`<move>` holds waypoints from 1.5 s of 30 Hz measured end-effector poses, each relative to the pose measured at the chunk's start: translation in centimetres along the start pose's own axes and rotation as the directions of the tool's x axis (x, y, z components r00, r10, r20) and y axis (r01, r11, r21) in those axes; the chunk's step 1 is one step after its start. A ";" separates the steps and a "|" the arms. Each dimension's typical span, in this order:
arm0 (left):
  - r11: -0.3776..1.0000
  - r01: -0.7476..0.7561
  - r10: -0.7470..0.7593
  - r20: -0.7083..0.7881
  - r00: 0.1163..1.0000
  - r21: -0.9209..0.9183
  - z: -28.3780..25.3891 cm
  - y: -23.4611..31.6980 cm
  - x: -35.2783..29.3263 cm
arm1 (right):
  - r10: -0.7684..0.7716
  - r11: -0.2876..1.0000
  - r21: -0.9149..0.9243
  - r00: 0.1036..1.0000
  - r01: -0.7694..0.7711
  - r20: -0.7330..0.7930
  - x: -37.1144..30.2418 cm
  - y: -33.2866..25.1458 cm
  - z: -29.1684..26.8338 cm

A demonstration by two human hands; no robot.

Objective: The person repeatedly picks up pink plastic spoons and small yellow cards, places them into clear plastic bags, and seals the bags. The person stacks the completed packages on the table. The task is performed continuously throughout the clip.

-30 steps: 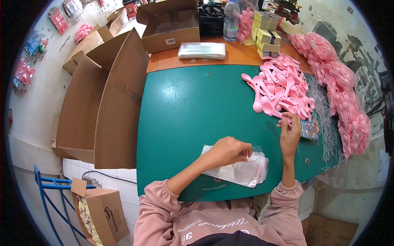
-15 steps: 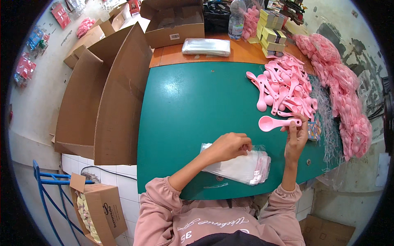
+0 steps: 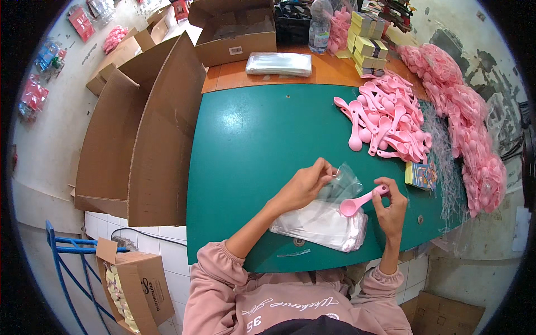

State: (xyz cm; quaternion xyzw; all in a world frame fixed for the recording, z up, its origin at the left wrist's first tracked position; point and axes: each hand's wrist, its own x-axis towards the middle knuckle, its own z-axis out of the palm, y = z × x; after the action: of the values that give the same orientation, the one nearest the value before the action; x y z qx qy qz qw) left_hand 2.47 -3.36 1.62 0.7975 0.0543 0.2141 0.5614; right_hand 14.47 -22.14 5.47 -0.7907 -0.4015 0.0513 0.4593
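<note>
Head view, person's left hand (image 3: pixel 314 181) with its grip pinching a clear plastic bag (image 3: pixel 347 183), right hand (image 3: pixel 391 207) holding a pink measuring spoon (image 3: pixel 350 207) by its handle, spoon above stacked clear bags (image 3: pixel 321 228) on a green table (image 3: pixel 251 145), heaped pink spoons (image 3: pixel 386 120) beyond

The smooth green worktop (image 3: pixel 245 156), orange-brown along its far edge, carries a heap of pink plastic spoons (image 3: pixel 385 124) at two o'clock, a small block of colourful cards (image 3: pixel 422 176) at three, flat clear plastic bags (image 3: pixel 315 230) at six, clear plastic sleeves (image 3: pixel 279 64) at twelve and an open brown cardboard box (image 3: pixel 254 43) at eleven.
</note>
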 end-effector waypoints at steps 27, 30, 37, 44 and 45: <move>0.786 0.441 -0.321 0.322 0.890 -0.434 -3.4 1.5 -0.2 | -0.032 0.944 0.288 0.911 0.163 -0.412 2.3 -2.6 1.9; 0.781 0.459 -0.346 0.318 0.883 -0.423 -3.2 1.7 -0.1 | -0.035 0.924 0.345 0.933 0.168 -0.359 2.2 -2.8 2.2; 0.795 0.438 -0.342 0.287 0.895 -0.420 -2.7 2.2 -0.1 | -0.014 0.894 0.432 0.972 0.117 -0.235 1.9 -2.8 3.2; 0.881 0.384 -0.287 0.331 0.899 -0.277 -2.7 1.8 -0.2 | -0.031 0.910 0.403 0.986 0.096 -0.164 2.2 -3.4 3.7; 0.872 0.399 -0.283 0.375 0.883 -0.282 -3.0 2.0 0.1 | -0.028 0.912 0.398 0.985 0.094 -0.168 2.1 -3.2 3.5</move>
State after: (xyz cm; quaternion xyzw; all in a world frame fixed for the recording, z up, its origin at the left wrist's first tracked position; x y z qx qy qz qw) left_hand 1.02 -1.46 4.36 0.6856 0.0645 -0.0167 0.7250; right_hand 12.44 -17.43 6.52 -0.6672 -0.3688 0.0557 0.6448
